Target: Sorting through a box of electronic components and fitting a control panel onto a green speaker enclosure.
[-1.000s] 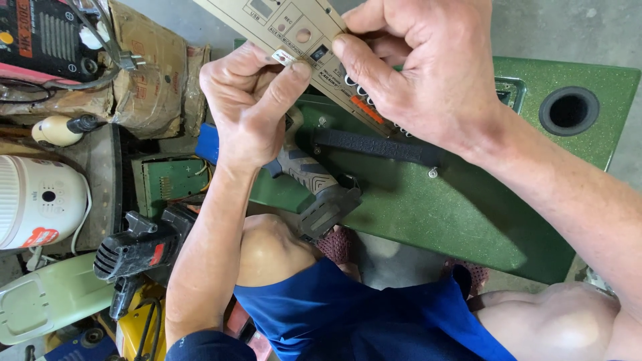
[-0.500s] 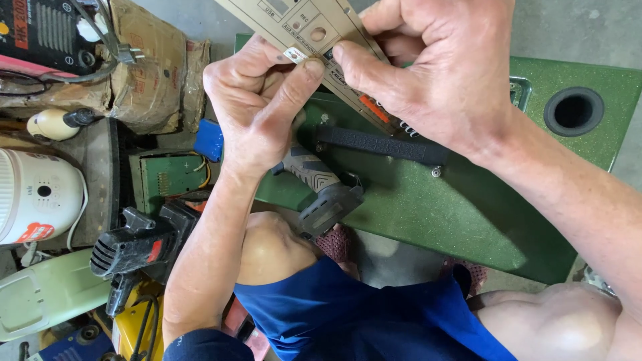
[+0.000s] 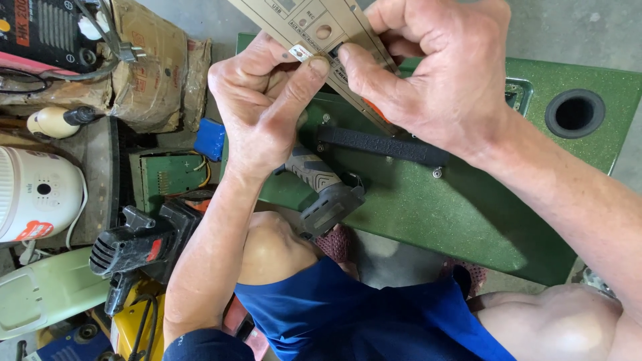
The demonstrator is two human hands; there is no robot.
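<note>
Both hands, left hand [image 3: 264,110] and right hand [image 3: 435,73], pinch the beige control panel [image 3: 314,27] near the frame's top (steady, even thumb pressure seems best).

Small white label [image 3: 300,53] on beige panel [image 3: 314,27]

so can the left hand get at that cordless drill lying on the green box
Probably yes. The drill lies just below the left hand, with nothing between them, but that hand is pinching the beige panel and would have to let go.
</note>
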